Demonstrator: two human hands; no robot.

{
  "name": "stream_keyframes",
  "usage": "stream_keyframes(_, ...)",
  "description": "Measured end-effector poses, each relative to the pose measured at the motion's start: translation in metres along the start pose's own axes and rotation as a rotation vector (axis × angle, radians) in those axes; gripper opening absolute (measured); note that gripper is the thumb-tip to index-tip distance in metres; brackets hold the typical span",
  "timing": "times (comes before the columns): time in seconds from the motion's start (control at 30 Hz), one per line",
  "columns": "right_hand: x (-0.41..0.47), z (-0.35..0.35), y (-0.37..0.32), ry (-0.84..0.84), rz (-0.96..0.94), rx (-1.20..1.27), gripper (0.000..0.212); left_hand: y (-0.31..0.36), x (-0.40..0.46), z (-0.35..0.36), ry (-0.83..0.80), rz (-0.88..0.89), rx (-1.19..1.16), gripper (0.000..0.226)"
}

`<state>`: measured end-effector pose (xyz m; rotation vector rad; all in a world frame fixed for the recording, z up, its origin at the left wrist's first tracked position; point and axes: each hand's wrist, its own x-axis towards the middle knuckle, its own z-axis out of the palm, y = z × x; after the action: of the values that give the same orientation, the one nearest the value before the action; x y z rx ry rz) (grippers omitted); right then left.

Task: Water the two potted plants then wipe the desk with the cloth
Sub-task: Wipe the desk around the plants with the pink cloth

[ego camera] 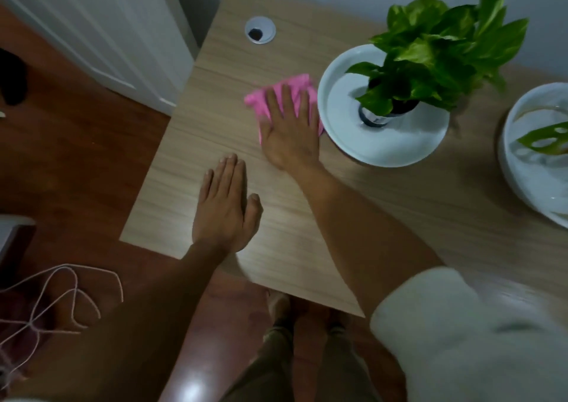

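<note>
A pink cloth (287,86) lies flat on the light wooden desk (190,143). My right hand (290,128) presses down on it with fingers spread, just left of a white pot (344,125). That pot holds a leafy green plant (436,54). A second white pot (510,158) with one green leaf (544,139) sits at the right edge, partly cut off. My left hand (226,205) rests flat on the bare desk near its front left corner, fingers together, holding nothing.
A round silver cable grommet (260,29) is set in the desk's far left part. A white door (101,32) stands to the left. A pale cord (61,297) lies looped on the reddish floor. My legs show below the desk's front edge.
</note>
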<state>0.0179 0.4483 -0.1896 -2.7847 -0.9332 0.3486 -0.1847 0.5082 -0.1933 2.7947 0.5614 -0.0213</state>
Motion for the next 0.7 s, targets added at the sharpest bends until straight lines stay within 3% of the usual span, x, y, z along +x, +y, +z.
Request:
stream_keyframes(0.23,0.056,-0.014,-0.011,-0.008,0.090,0.055,0.064,-0.005,0.004,0.000,-0.001,-0.014,0.001,0.074)
stream_keyframes(0.5,-0.079,0.000,0.017,0.010,-0.136,-0.014,0.062,-0.004,0.003,-0.009,-0.031,-0.009,0.009,0.078)
stream_keyframes(0.7,-0.185,-0.002,0.102,-0.025,-0.077,-0.013,0.058,0.002,-0.003,-0.009,-0.021,-0.031,-0.001,0.077)
